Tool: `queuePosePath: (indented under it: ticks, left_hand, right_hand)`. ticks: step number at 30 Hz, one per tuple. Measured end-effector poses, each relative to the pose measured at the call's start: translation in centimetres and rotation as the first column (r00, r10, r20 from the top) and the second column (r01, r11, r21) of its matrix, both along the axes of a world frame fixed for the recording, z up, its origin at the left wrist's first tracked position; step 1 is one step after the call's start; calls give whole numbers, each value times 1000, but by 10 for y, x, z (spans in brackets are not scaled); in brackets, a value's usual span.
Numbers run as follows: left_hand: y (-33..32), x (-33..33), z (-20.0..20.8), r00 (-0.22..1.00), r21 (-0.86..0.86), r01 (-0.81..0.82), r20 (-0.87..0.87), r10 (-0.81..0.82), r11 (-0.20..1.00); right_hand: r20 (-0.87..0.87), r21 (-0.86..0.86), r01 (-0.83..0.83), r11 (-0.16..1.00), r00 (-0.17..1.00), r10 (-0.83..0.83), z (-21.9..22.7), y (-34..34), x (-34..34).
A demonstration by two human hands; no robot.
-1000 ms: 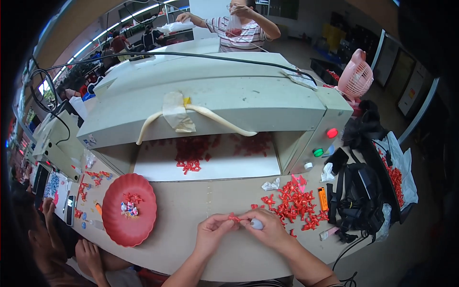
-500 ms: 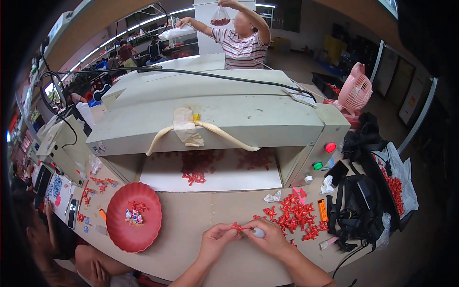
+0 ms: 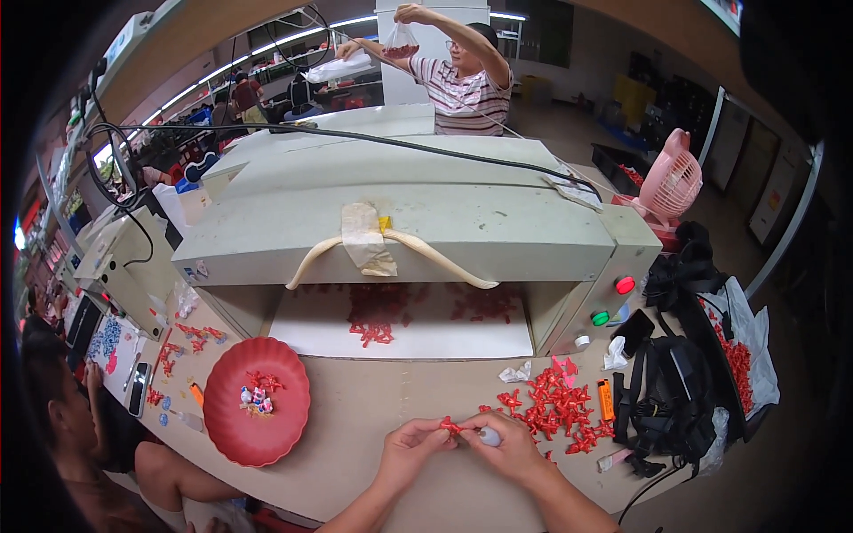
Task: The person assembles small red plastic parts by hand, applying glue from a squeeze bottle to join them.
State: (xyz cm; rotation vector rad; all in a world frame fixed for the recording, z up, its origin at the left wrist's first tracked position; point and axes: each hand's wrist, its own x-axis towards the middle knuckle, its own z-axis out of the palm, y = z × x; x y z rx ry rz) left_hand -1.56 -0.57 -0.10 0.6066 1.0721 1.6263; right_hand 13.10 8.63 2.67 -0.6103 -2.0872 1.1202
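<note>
Little changes over the last second: the left hand still pinches one red piece in its fingertips, and the right hand keeps its curled grip on a pale, rounded thing, its fingers seeming to meet the piece too. The piece is over the near table, between the bowl at left and the red pile at right. Work apparently remains on this same piece.

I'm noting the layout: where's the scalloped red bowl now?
In the head view's left half, the scalloped red bowl sits left of the left hand, in front of the boxy grey machine.
</note>
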Motion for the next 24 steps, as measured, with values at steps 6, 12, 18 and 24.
queuePosePath:
  ticks: [6,12,18,24]
  left_hand:
    - [-2,0,3,1000,-8,2,-7,-2,1000]
    - [-1,0,4,1000,-10,-1,3,1,1000]
    - [-1,0,3,999,-21,14,-33,-14,1000]
    - [0,0,3,999,-29,14,-28,-15,999]
  right_hand:
    - [-7,-38,9,999,1000,-10,1,-2,-2]
    - [52,-75,-15,997,998,19,0,-1,0]
    - [58,-78,-13,997,998,17,3,-1,1]
    - [70,-94,-10,995,997,17,3,0,1]
